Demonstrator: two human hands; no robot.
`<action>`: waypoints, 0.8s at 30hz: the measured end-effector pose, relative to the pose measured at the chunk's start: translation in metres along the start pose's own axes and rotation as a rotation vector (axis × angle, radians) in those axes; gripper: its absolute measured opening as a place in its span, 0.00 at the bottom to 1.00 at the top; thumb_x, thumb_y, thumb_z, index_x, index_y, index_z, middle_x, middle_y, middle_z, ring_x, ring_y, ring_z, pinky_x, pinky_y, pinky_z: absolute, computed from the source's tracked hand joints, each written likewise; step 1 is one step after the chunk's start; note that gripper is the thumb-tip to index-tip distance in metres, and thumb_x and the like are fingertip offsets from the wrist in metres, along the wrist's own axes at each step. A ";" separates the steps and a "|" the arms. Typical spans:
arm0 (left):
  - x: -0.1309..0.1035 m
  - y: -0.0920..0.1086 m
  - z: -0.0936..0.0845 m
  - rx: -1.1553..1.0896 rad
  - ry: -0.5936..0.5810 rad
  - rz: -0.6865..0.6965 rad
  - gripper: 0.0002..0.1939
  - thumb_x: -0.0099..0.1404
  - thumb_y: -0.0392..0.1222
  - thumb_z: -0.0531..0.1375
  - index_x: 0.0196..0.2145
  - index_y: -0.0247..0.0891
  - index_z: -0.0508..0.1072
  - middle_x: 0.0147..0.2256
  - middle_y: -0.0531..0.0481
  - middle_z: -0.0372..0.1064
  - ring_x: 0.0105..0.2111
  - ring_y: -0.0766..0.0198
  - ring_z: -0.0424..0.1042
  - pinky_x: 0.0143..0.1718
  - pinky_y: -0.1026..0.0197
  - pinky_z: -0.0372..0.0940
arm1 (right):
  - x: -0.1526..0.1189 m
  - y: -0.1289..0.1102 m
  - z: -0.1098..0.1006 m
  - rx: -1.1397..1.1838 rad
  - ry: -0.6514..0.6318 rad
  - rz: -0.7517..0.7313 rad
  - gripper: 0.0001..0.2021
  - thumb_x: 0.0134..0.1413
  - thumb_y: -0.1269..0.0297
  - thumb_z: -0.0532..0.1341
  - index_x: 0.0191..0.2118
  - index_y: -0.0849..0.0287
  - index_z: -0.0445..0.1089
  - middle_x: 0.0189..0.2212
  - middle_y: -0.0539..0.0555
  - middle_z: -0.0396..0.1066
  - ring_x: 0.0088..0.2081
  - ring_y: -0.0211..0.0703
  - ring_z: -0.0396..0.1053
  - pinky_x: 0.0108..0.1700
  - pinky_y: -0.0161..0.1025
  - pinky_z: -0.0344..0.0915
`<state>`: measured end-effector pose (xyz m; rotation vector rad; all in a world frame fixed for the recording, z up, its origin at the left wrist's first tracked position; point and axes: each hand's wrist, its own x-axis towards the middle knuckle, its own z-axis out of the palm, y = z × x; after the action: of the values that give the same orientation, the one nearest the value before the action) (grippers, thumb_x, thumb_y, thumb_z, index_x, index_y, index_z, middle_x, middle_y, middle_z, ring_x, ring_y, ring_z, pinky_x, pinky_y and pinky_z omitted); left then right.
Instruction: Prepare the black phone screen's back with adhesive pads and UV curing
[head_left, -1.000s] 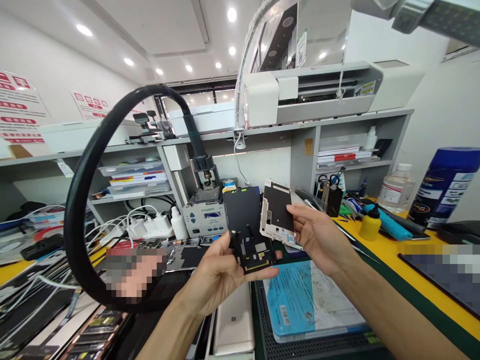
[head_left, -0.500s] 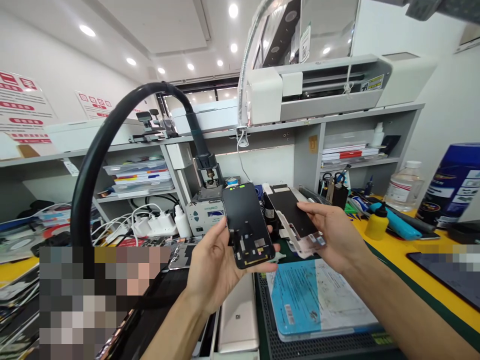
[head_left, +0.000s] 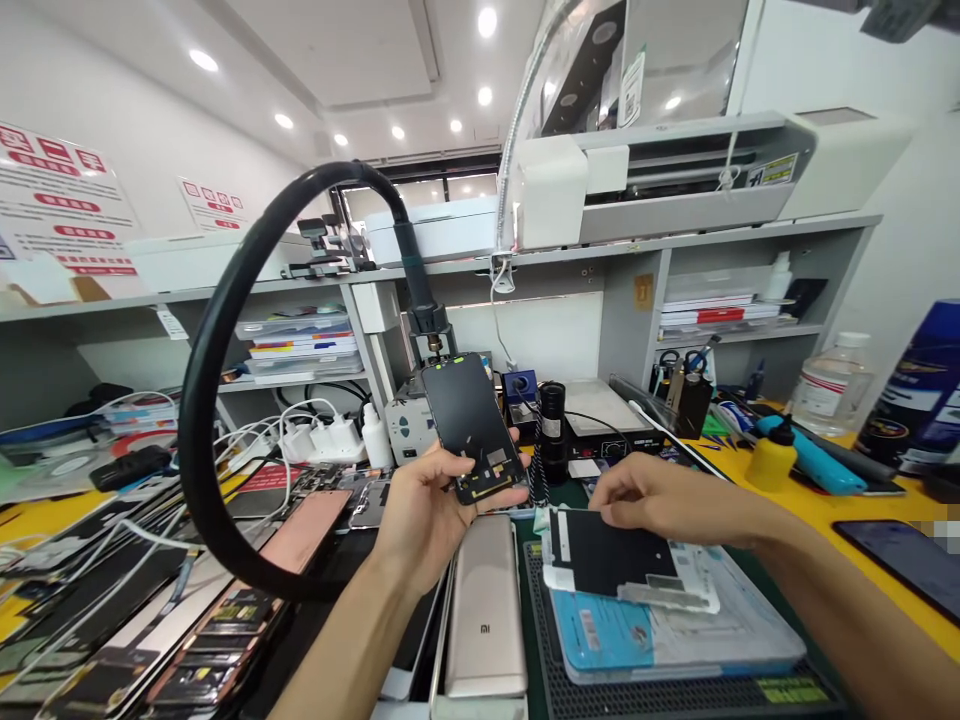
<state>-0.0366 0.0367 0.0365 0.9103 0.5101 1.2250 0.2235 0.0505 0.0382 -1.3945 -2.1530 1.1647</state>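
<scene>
My left hand [head_left: 435,505] grips a black phone screen [head_left: 466,415] by its lower end, thumb on the face and fingers behind. The screen stands tilted, with green tabs at its top and small components and a gold strip near its bottom. My right hand [head_left: 637,495] pinches the top edge of a flat black sheet with a pale, partly see-through border [head_left: 619,555]. That sheet lies over a blue and white flat box [head_left: 720,610]; whether it rests fully on it I cannot tell. Below my left hand is a gold phone [head_left: 487,610] with its back up.
A thick black hose [head_left: 199,400] arches on the left above several phones and parts, including a pink phone back [head_left: 307,535]. A yellow bottle [head_left: 772,455], a clear bottle [head_left: 831,385] and a dark phone [head_left: 900,570] are on the right. Shelves [head_left: 622,250] stand behind.
My right hand has brought the black sheet down and nearer, over the box, turning it flatter. The screen in my left hand has tilted and shifted slightly. The whole view has moved a little.
</scene>
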 end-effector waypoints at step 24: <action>-0.011 -0.025 0.010 0.459 -0.281 0.149 0.22 0.63 0.36 0.64 0.54 0.44 0.65 0.47 0.48 0.69 0.47 0.56 0.69 0.47 0.55 0.65 | 0.005 -0.043 0.065 0.499 0.209 -0.162 0.18 0.58 0.51 0.59 0.24 0.58 0.64 0.16 0.46 0.63 0.17 0.33 0.56 0.20 0.32 0.53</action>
<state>-0.0176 0.0215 0.0200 1.5088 0.5118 1.1058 0.1540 0.0171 0.0306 -1.0477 -1.6455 1.3093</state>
